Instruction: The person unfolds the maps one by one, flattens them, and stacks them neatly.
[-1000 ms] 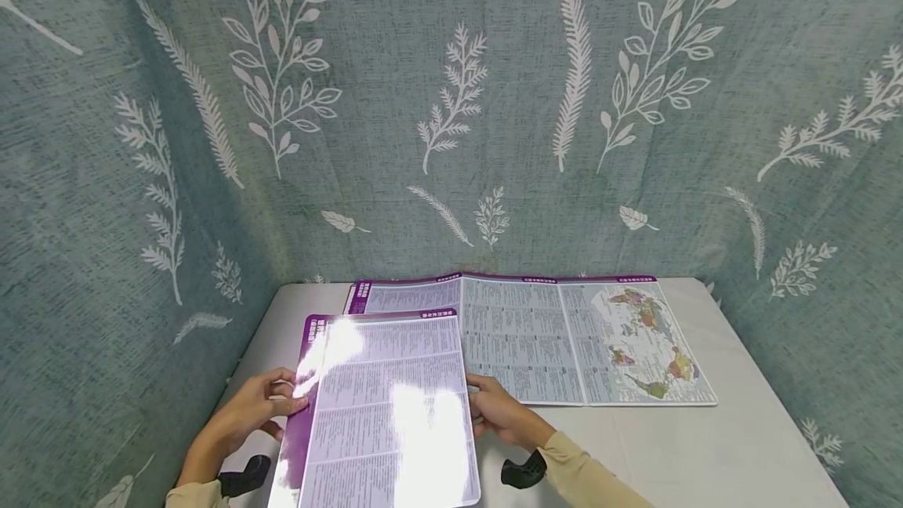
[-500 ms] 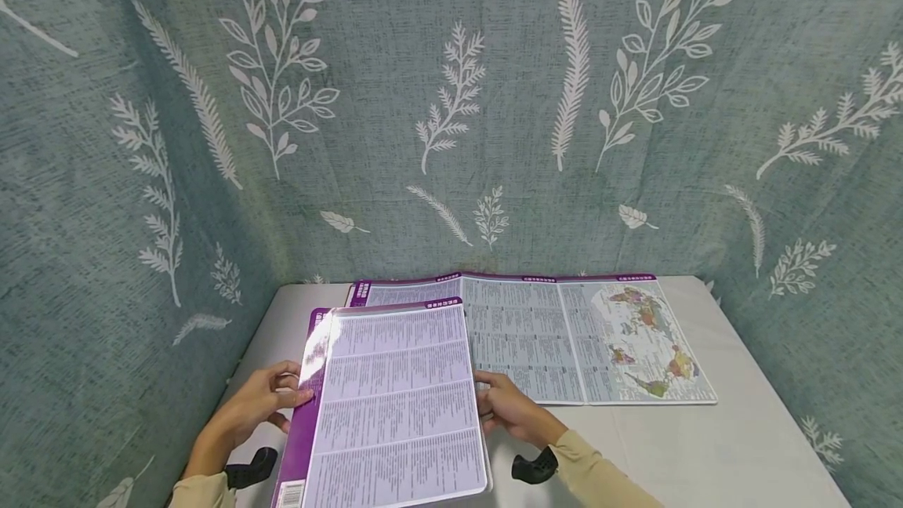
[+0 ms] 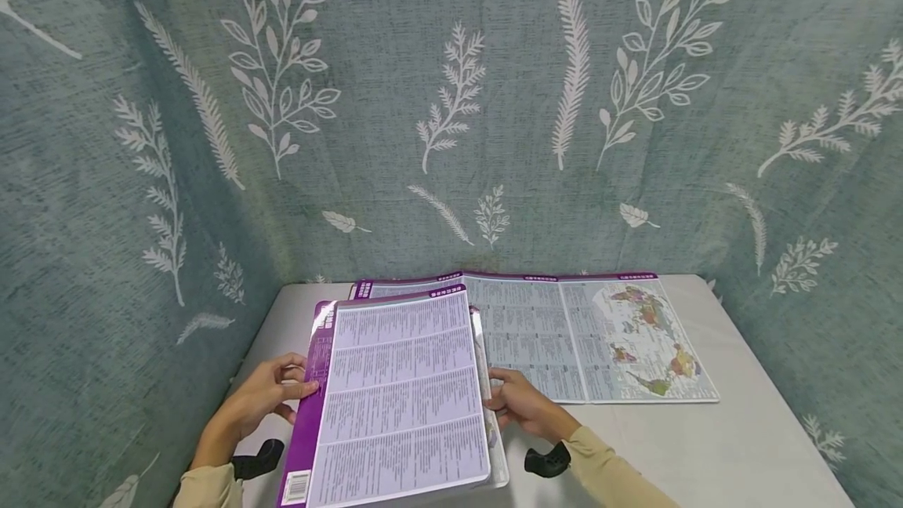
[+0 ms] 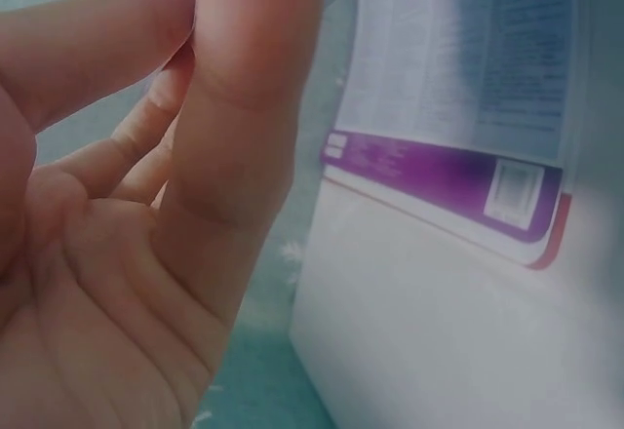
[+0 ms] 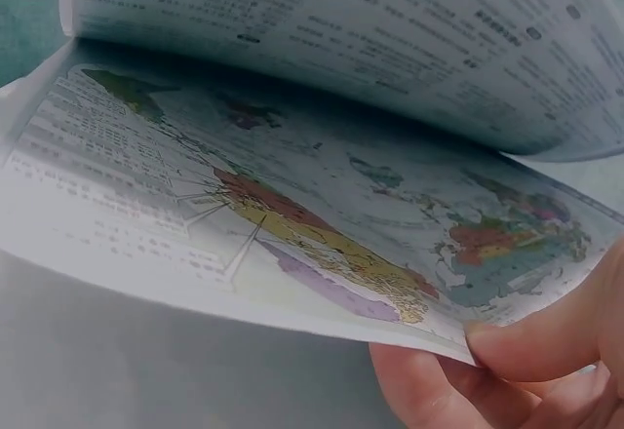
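My left hand pinches the left purple edge of a folded laminated chart with rows of small print and a barcode. On its right, my right hand pinches the chart's lower panel between thumb and fingers. In the right wrist view that panel shows a coloured world map, with a printed panel lifted above it. The thumb lies on the map panel's corner. In the left wrist view, the left hand's fingers come together at the top, and the chart's gripped edge is mostly hidden.
Behind, a second chart lies unfolded on the white table, with a world map on its right panel. The held chart overlaps its left part. A green leaf-patterned cloth hangs around the table.
Both hands have shifted slightly right and away from me with the chart. The panels have parted, so the lower one now sticks out at the right. Glare has left the front panel.
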